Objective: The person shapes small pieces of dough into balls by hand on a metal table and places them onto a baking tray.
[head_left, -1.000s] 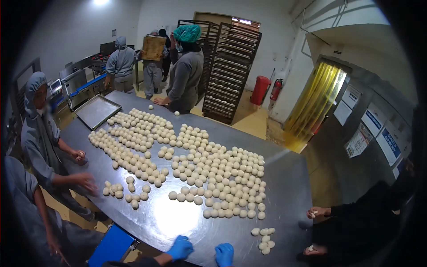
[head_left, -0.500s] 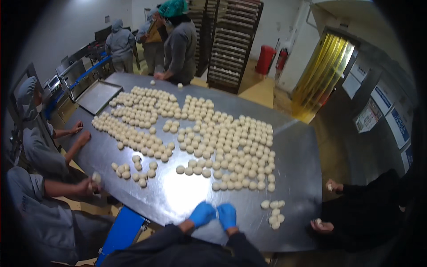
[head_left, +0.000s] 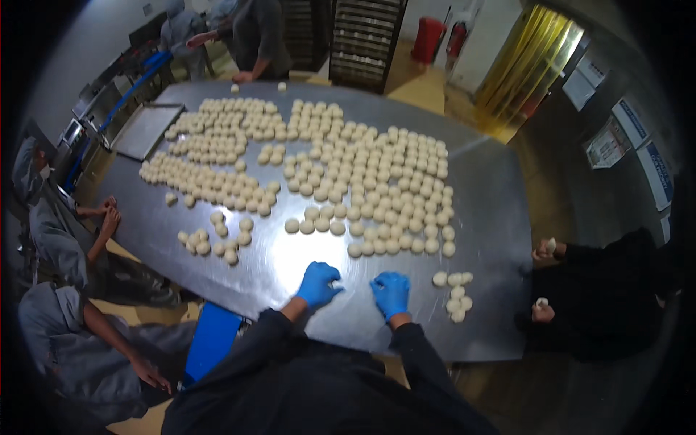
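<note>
Metal table (head_left: 487, 199) bears dough balls (head_left: 378, 174), yellow curtain (head_left: 528, 69) beyond.

The gloved left hand (head_left: 317, 284) and right hand (head_left: 391, 293) are apart, fingers (head_left: 330, 273) curled, dark-sleeved forearms (head_left: 418, 348) extended.

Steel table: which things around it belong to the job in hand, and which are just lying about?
Belongs to the job, it seems:
pale dough balls, in rows and groups
steel table under them
gloved left hand and right hand, at the table's near side

Apparently just nearby:
red bin
fire extinguisher
yellow strip curtain
metal tray at the table's far left, use unclear
</note>
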The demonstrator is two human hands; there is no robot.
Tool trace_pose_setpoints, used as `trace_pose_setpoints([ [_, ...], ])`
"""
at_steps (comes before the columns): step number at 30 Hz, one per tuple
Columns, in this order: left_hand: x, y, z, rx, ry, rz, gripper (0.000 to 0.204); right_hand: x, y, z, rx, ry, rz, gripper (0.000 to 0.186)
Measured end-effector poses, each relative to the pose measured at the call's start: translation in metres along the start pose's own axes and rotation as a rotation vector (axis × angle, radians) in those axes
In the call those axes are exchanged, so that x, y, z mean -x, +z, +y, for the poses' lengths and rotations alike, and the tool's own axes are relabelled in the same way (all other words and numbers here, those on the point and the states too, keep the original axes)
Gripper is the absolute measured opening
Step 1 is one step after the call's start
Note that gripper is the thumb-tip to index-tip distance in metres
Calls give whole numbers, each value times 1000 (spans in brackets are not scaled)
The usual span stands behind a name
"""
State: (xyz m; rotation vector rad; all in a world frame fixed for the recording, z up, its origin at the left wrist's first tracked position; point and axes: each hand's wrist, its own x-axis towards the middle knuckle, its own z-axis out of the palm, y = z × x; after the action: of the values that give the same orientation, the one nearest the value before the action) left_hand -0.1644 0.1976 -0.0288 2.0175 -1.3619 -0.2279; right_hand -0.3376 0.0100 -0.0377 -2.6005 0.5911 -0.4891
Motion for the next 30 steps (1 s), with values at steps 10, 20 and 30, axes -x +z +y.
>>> trace_pose_setpoints([
  [10,-5,20,-3,17,18,-50,16,-10,27,-10,-132,22,-94,11],
  [20,14,39,13,68,69,-31,18,16,37,-7,-208,-52,5,13],
  [30,50,32,22,96,59,21,16,67,31,-8,-192,-113,95,15],
])
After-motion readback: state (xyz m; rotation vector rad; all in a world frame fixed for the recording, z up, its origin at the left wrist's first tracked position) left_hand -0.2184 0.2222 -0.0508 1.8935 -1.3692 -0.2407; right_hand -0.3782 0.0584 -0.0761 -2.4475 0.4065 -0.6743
